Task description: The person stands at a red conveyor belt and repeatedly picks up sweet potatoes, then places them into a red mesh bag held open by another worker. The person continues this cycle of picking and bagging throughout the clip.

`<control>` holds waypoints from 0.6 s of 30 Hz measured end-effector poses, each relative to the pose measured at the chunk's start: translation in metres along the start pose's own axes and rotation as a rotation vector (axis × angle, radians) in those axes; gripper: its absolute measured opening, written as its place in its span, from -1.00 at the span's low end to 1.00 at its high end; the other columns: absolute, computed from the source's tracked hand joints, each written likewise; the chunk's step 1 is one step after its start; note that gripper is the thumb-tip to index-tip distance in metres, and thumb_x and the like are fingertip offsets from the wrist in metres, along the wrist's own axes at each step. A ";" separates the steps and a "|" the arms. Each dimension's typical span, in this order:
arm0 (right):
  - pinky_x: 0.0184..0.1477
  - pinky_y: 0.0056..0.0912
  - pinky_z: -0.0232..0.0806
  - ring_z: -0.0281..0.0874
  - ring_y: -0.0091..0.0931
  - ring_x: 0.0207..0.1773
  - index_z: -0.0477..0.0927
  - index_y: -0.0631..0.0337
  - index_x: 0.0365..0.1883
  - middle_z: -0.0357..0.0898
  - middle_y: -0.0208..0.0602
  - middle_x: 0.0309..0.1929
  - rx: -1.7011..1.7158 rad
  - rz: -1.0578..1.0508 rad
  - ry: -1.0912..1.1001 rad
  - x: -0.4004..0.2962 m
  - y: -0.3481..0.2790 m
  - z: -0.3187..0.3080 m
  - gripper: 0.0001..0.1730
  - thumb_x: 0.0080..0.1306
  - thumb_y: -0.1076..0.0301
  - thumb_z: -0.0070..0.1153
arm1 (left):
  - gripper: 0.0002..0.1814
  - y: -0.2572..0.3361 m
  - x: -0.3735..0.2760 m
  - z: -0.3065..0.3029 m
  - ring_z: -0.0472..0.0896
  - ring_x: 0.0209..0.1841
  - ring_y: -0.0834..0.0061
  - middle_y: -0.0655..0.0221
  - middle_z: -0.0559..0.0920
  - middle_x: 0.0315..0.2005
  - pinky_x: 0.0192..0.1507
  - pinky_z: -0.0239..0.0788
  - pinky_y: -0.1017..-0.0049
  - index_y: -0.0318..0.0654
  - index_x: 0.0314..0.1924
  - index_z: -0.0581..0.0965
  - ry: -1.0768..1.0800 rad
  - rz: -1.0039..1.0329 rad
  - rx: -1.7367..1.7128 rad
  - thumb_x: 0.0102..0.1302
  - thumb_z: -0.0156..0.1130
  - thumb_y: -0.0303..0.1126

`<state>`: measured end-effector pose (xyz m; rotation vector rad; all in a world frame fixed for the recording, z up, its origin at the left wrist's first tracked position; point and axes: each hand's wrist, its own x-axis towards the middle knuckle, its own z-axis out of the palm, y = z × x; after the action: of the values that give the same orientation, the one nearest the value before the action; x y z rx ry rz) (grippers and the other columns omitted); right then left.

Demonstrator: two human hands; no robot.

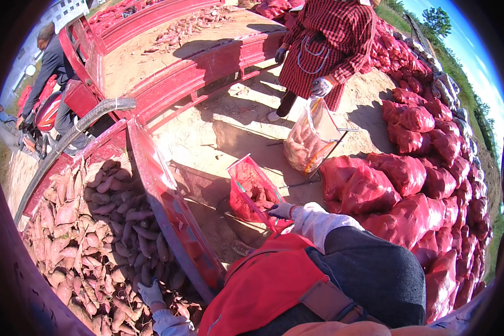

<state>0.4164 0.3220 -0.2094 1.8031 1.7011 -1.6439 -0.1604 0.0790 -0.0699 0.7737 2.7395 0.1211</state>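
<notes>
My left hand (151,294), in a pale glove, rests on the near edge of a heap of sweet potatoes (84,235) in a red metal trailer bed. Its thumb and fingers look spread, and I see nothing held in it. My right hand (282,211), gloved with dark fingertips, grips the near rim of a red mesh bag (245,206). That bag's mouth is spread wide and sweet potatoes (260,195) lie inside. Between the heap and the bag stands the trailer's red side panel (172,210).
Opposite me, a person in a checked smock (319,54) holds a clear bag of sweet potatoes (306,147) beside a thin metal stand (340,145). Filled red sacks (369,189) are piled at right. Another red trailer (185,69) stands behind; a person (52,80) leans over at left.
</notes>
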 end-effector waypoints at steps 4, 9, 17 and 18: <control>-0.49 -0.38 0.32 0.46 -0.54 -0.51 0.69 0.00 -0.21 0.55 -0.47 -0.51 0.191 -0.066 -0.038 -0.007 -0.007 -0.002 -0.63 0.32 -0.09 0.14 | -0.07 0.001 -0.042 0.026 0.43 0.30 -0.04 -0.12 0.45 0.25 0.30 0.30 0.21 -0.35 0.41 0.22 0.114 -0.017 -0.316 0.09 0.48 -0.24; -0.53 -0.40 0.36 0.45 -0.56 -0.56 0.68 0.07 -0.14 0.57 -0.46 -0.49 0.185 -0.136 -0.005 -0.020 0.032 -0.014 -0.62 0.34 -0.05 0.18 | -0.21 0.018 -0.067 0.022 0.57 0.14 0.12 0.03 0.57 0.13 0.12 0.44 0.28 -0.28 0.40 0.24 -0.031 0.192 -0.381 0.25 0.39 -0.26; -0.29 -0.27 0.47 0.65 -0.39 -0.39 0.66 0.11 -0.20 0.69 -0.26 -0.37 0.145 -0.020 0.250 -0.046 0.090 -0.099 -0.66 0.28 0.02 0.22 | -0.26 0.125 -0.145 0.013 0.50 0.21 0.19 0.08 0.50 0.22 0.19 0.38 0.33 -0.39 0.40 0.21 -0.129 0.281 -0.771 0.43 0.23 -0.06; -0.19 -0.23 0.47 0.66 -0.32 -0.30 0.67 0.13 -0.16 0.70 -0.21 -0.32 0.043 0.068 0.330 -0.053 0.094 -0.117 -0.62 0.27 0.01 0.22 | -0.21 0.151 -0.158 0.007 0.49 0.25 0.04 -0.05 0.50 0.21 0.23 0.37 0.26 -0.39 0.38 0.24 0.031 0.303 -0.345 0.36 0.30 -0.05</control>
<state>0.5696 0.3441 -0.1742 2.2280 1.7131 -1.4289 0.0454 0.1249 -0.0125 1.0786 2.5068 0.6541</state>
